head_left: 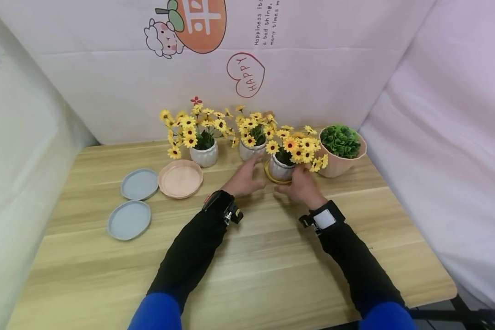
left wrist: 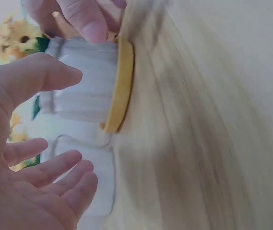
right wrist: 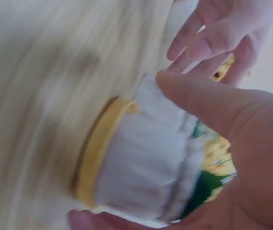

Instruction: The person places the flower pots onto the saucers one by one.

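Observation:
A whitish pot (head_left: 281, 169) of yellow daisy-like flowers (head_left: 299, 149) stands in a yellow saucer (head_left: 271, 176) on the table. My left hand (head_left: 245, 178) is beside the pot's left side, its fingers spread and apart from it in the left wrist view. On the other side, my right hand (head_left: 303, 185) has its thumb extended in front of the pot and its other fingers around the right side; whether they touch is unclear. Behind my left fingers stands another whitish flower pot (head_left: 250, 150). A third flower pot (head_left: 205, 156) is farther left.
A pink pot (head_left: 334, 166) with a green plant (head_left: 340, 141) stands right of my right hand. Toward the left lie a pink scalloped saucer (head_left: 180, 178) and two grey-blue saucers (head_left: 139, 184). A white printed cloth (head_left: 309, 82) hangs behind the wooden table (head_left: 247, 256).

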Motion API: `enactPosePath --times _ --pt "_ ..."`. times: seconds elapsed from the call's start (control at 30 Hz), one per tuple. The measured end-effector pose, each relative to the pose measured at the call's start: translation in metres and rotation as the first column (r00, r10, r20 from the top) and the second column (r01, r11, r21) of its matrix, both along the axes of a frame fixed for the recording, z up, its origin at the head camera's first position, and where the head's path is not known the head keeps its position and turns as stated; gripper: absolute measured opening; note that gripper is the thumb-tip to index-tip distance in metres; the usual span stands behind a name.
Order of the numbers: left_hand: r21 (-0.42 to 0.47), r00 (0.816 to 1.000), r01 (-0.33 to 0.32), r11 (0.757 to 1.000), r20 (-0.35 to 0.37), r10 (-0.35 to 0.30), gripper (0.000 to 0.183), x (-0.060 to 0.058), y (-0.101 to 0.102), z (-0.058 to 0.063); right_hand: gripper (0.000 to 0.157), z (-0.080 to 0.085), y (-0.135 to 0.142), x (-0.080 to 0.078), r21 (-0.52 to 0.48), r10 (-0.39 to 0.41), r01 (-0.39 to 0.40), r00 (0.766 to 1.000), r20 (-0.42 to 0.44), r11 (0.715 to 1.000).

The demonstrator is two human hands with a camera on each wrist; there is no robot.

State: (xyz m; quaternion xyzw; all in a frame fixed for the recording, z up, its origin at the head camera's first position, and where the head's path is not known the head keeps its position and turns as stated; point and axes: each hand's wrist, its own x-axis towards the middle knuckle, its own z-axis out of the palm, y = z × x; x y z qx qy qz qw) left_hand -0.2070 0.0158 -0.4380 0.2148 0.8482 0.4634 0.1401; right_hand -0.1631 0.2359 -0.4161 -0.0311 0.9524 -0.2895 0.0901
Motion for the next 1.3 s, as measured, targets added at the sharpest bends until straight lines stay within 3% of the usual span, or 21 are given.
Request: enactPosePath --times 0.17,0.23,0.37,0.53,0.67,0.77,0.93,1.1,1.23,1.3 --pt "-0.053 0.999 -0.036 0.998 -0.032 0.035 0.093 0.021 -0.03 0.013 0.12 0.018 -0.02 0.021 0.177 0.013 -0.02 0.999 0.038 0.984" --pt "-0.079 0.998 -0.049 0.996 -0.043 0.046 0.091 0.031 -0.044 0.02 0.116 0.023 -0.029 0.027 0.188 0.039 -0.043 0.999 0.028 0.981" --pt "-0.13 0.995 -0.067 0.989 -0.086 0.056 0.09 0.052 -0.074 0.033 0.108 0.026 -0.044 0.03 0.041 0.106 -0.105 0.994 -0.033 0.994" --pt "-0.185 0.98 -0.141 0.972 -0.169 0.11 0.093 0.081 -0.12 0.044 0.112 0.019 -0.063 0.017 -0.147 0.131 -0.143 0.987 -0.089 0.979" --pt "-0.227 0.959 -0.237 0.945 -0.209 0.19 0.094 0.102 -0.161 0.051 0.12 0.011 -0.079 0.0 -0.253 0.069 -0.076 0.997 -0.037 0.965" --pt "-0.27 0.945 -0.311 0.911 -0.195 0.264 0.1 0.118 -0.189 0.054 0.127 0.005 -0.091 -0.013 -0.312 0.004 0.009 0.999 0.042 0.95" --pt "-0.358 0.913 -0.408 0.84 -0.173 0.369 0.112 0.143 -0.232 0.051 0.128 -0.004 -0.105 -0.035 -0.35 -0.099 0.102 0.995 0.025 0.931" --pt "-0.355 0.865 -0.502 0.789 -0.197 0.461 0.12 0.16 -0.263 0.038 0.132 -0.009 -0.116 -0.054 -0.383 -0.179 0.162 0.984 -0.009 0.909" --pt "-0.38 0.848 -0.525 0.762 -0.155 0.507 0.126 0.168 -0.279 0.026 0.129 -0.013 -0.123 -0.067 -0.416 -0.232 0.221 0.972 0.023 0.882" --pt "-0.376 0.85 -0.518 0.769 -0.124 0.512 0.128 0.171 -0.283 0.019 0.124 -0.015 -0.125 -0.073 -0.42 -0.266 0.251 0.964 0.023 0.872"
